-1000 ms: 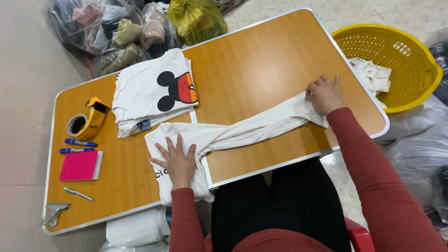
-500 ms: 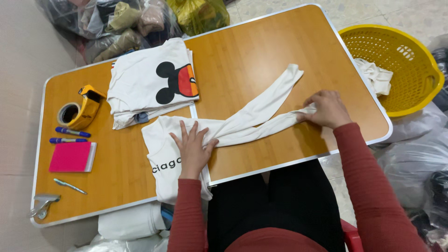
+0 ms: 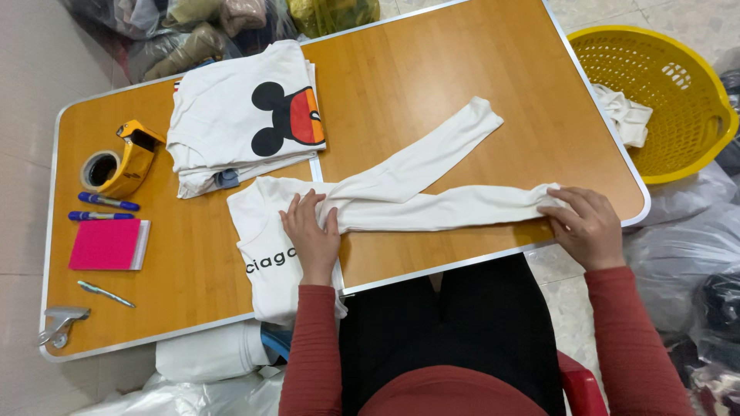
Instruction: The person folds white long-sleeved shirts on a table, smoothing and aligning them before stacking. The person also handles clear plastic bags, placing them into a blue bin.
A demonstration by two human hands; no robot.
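A smooth orange-brown wooden folding table with a pale metal rim (image 3: 432, 73) filled most of the view. On it lay a soft white long-sleeved cotton shirt with dark lettering (image 3: 266, 231), its body hanging over the near edge and its two long sleeves stretched rightward, one angled up, one running along the edge. Beside the table's right end stood a round yellow perforated plastic basket (image 3: 678, 146) with white cloth inside. A folded stack of white shirts with a black-and-red cartoon print (image 3: 231, 115) sat just behind the long-sleeved shirt. The left hand (image 3: 312, 235) lay flat, fingers spread, pressing the shirt where the sleeves met the body. The right hand (image 3: 590, 223) curled loosely over the lower sleeve's cuff. Farther left were a yellow tape dispenser (image 3: 127, 158) and a flat pink notepad (image 3: 108, 244).
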